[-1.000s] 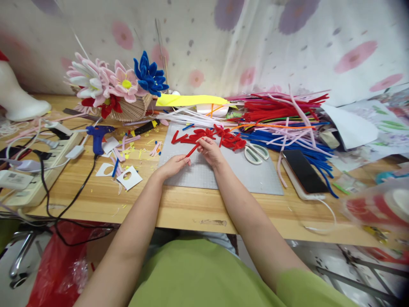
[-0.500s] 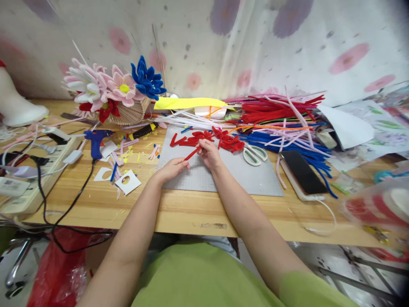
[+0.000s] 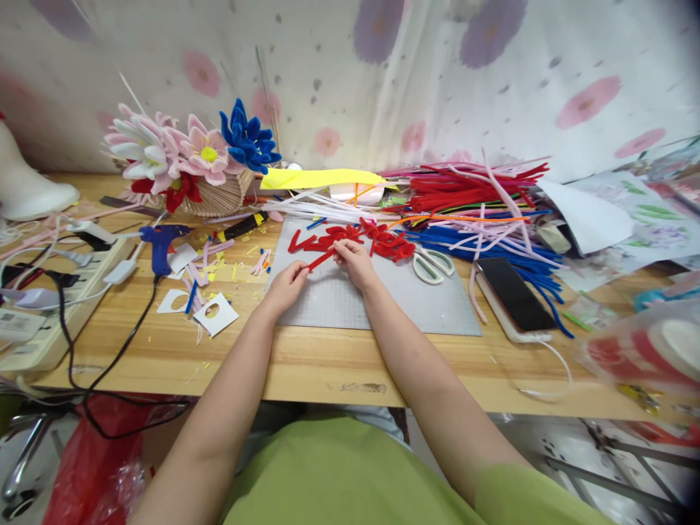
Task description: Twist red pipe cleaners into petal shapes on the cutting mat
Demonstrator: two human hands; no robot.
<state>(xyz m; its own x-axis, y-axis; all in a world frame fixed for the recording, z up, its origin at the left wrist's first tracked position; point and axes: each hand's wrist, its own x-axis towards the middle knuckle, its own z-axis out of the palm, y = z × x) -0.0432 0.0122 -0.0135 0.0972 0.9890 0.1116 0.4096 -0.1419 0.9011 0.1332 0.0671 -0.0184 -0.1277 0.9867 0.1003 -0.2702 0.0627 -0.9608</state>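
A short red pipe cleaner (image 3: 320,259) is stretched between my two hands, over the grey cutting mat (image 3: 350,306). My left hand (image 3: 289,285) pinches its lower left end. Its upper right end is gripped by the fingertips of my right hand (image 3: 353,262). Just beyond my hands lie several bent red pipe cleaner pieces (image 3: 388,243), some of them looped. Scissors with pale handles (image 3: 432,267) rest on the mat to the right of these pieces.
Bundles of red pipe cleaners (image 3: 464,191) and blue pipe cleaners (image 3: 514,262) lie at back right, near a phone (image 3: 514,295). Left are a blue glue gun (image 3: 160,248), card pieces (image 3: 216,314), a power strip (image 3: 82,292) and pipe cleaner flowers (image 3: 186,153).
My left hand has moved up and left, and my right hand slightly left. More of the red pipe cleaner shows between them. The view has shifted a little.
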